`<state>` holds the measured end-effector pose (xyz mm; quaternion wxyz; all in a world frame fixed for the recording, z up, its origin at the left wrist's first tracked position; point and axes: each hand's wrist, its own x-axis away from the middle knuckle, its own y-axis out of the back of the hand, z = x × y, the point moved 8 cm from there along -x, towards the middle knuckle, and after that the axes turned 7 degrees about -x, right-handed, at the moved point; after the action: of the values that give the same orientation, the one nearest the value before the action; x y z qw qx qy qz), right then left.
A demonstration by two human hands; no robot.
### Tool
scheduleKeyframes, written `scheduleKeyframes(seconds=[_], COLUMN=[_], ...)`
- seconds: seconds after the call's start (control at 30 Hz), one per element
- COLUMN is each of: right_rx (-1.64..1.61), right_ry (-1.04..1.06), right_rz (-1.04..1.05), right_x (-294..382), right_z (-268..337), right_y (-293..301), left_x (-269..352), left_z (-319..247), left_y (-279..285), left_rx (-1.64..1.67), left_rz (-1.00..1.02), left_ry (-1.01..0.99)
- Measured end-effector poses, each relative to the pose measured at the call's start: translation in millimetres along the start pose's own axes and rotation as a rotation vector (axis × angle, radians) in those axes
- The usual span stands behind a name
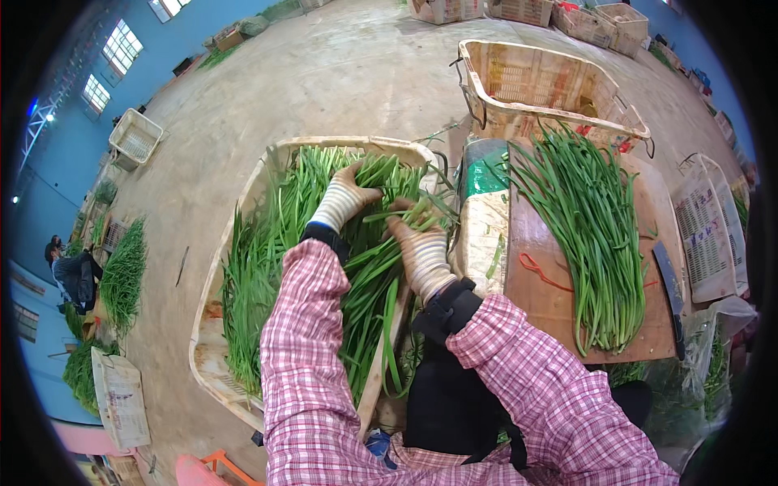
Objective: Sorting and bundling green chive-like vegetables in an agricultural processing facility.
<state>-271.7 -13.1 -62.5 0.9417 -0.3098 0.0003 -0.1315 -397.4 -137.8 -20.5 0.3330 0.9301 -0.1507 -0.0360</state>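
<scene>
Striped gloves cover both hands. My left hand [345, 193] grips the stem ends of some green leafy stalks, like garlic chives, over a large plastic crate [209, 316] filled with the same greens [255, 297]. Close to its right, my right hand [420, 246] is closed on another small bunch of stalks [377, 267], whose leaves hang down across the crate's near right side. On a brown board [541, 304] at the right lies a big bundle of the greens [586, 237] with a red tie [544, 274] partly beneath it. A knife [668, 285] with a dark handle rests at the board's right edge.
Behind the board stands a stained plastic crate [547, 115] with wire handles. More crates [708, 231] are at the right, beside a clear plastic bag [699, 364]. Across the floor at the left are a crate [135, 138], piled greens [124, 273] and a seated person [76, 273].
</scene>
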Motion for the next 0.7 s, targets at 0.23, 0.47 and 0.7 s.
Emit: scheduleKeyframes(seconds=[0.23, 0.47, 0.7], right_rx=[0.093, 0.499, 0.394], right_ry=[0.176, 0.002, -0.034], right_rz=[0.086, 0.229, 0.238], right_x=[-13, -25, -29], right_z=[29, 45, 33], right_y=[-30, -46, -41], left_x=[46, 77, 74], left_z=[-16, -26, 1], left_y=[23, 13, 18], left_rx=[0.188, 0.951, 0.615], left_rz=[-0.028, 0.218, -0.032], left_ry=[-0.261, -0.201, -0.142])
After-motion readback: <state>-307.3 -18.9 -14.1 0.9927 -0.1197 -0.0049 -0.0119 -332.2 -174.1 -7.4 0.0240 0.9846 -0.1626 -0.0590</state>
